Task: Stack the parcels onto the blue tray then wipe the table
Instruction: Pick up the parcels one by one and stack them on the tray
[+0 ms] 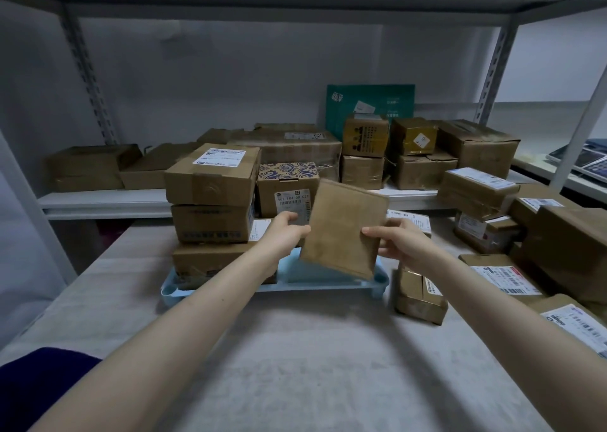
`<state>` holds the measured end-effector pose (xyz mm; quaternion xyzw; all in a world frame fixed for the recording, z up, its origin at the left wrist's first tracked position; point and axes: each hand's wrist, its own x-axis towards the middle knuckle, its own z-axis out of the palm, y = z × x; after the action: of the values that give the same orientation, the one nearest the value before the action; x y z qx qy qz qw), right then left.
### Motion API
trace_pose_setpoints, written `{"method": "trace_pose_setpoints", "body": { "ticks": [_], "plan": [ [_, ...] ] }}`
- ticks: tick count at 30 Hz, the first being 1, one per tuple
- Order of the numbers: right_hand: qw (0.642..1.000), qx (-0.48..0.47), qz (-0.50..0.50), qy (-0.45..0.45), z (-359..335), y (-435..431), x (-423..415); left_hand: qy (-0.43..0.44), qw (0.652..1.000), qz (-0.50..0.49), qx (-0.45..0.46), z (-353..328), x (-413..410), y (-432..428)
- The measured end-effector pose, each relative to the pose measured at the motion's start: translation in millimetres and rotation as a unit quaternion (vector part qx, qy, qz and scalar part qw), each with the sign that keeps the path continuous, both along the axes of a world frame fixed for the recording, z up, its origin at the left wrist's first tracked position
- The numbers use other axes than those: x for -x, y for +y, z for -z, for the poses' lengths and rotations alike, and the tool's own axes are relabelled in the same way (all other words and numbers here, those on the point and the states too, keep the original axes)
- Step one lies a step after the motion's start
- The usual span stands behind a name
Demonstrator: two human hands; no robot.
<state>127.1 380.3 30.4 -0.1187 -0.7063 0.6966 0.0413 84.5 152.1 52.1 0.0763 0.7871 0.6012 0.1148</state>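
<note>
I hold a flat brown parcel [343, 229] tilted in the air above the right half of the blue tray [315, 285]. My left hand [285, 231] grips its left edge and my right hand [402, 242] grips its right edge, thumb on the front face. On the tray's left half stands a stack of three cardboard boxes [212, 201]. A patterned box [287, 188] with a barcode label sits behind the held parcel. Loose parcels lie on the table to the right, the nearest a small taped box [418, 295].
More labelled boxes [558, 234] crowd the table's right side. A low shelf [105, 201] behind holds several brown boxes and a green package [369, 103]. Metal shelf posts rise at left and right. A dark blue cloth [42, 389] lies at the bottom left.
</note>
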Motion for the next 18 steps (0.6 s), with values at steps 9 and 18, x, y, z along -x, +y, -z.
{"method": "trace_pose_setpoints", "body": {
  "ticks": [9,18],
  "plan": [
    [0.949,-0.169,0.254,0.075,-18.2,12.6,28.0,0.021,0.999,-0.027,0.025,-10.0,17.7,2.8],
    [0.968,-0.217,0.118,0.034,-19.0,24.1,92.3,0.252,0.961,-0.059,0.093,-31.5,37.7,20.6]
  ]
}}
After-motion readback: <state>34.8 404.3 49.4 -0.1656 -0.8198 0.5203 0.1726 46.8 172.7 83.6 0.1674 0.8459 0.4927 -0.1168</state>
